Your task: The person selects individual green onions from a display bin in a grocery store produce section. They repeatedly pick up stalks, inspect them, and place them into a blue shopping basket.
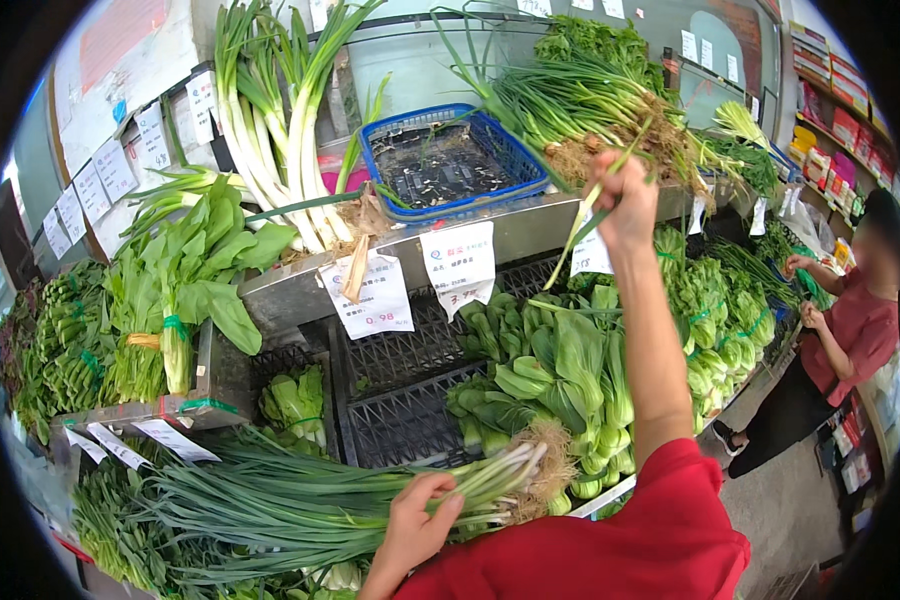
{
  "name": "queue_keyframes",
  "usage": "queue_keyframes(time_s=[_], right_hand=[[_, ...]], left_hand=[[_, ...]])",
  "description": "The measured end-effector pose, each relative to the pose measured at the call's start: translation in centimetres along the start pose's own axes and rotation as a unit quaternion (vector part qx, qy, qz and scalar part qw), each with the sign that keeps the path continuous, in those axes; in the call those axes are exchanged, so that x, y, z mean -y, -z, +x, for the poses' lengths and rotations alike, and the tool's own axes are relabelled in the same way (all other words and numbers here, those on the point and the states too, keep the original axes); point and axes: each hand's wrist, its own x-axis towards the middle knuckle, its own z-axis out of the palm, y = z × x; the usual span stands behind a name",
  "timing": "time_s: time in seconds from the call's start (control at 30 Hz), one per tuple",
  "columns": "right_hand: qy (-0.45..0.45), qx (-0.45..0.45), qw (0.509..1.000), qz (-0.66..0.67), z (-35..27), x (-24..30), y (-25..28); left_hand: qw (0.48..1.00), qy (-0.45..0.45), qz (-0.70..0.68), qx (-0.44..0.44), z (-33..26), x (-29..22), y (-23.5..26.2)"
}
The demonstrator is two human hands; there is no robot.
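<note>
My left hand (422, 518) is closed round a bunch of green garlic (300, 500) near its pale stem ends. The long dark leaves stretch to the left, and the shaggy roots (545, 470) point right. My right hand (625, 200) is raised at the end of my outstretched arm, with its fingers closed on a thin yellowed leaf (582, 222). One end of the leaf sticks up past my fingers; the rest hangs down to the left, above the bok choy (570, 370). Behind the hand lie spring onions (560, 105) with soil on their roots.
A blue plastic basket (362, 150) with dark scraps inside stands on the upper shelf. Thick leeks (260, 150) lean to its left. Price sheets (458, 262) hang from the metal shelf edge, above black crates (400, 425). At the right, a person in a dark red top (860, 330) stands by the shelves.
</note>
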Motion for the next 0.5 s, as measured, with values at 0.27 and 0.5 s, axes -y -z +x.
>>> queue_keyframes(time_s=[0.27, 0.5], right_hand=[[-0.054, 0.016, 0.968, 0.243, -12.3, 2.3, 2.1], [-0.269, 0.052, 0.909, 0.315, -21.3, 3.2, 2.4]], left_hand=[[0.984, 0.085, -0.124, 0.092, 1.1, 0.6, -2.2], [0.9, 0.226, -0.352, 0.121, 4.5, 2.3, -6.3]])
